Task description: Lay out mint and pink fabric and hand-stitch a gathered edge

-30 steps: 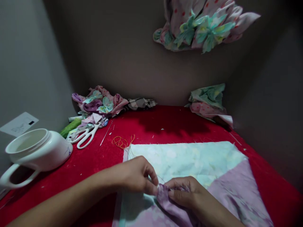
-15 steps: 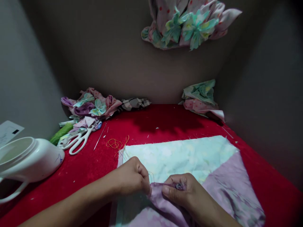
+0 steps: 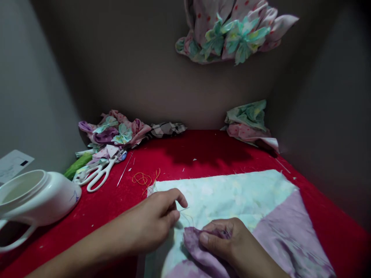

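The hands are apart: the right hand [image 3: 230, 243] clamps bunched lilac cloth [image 3: 193, 247], hiding part of it; thread [image 3: 183, 209] by the left hand [image 3: 150, 220] is too fine to trace.

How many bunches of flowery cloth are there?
3: a pink-and-green fabric bunch high on the wall, a pink-and-purple fabric heap in the back left corner, and a green-and-pink fabric heap in the back right corner.

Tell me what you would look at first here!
The bright red tablecloth grabs the eye first, with a pale aqua and lilac fabric square lying on it near the bottom. Above, a bunch of pink and aqua fabric flowers hangs on the back wall. At left sits a big white ceramic pot with a handle.
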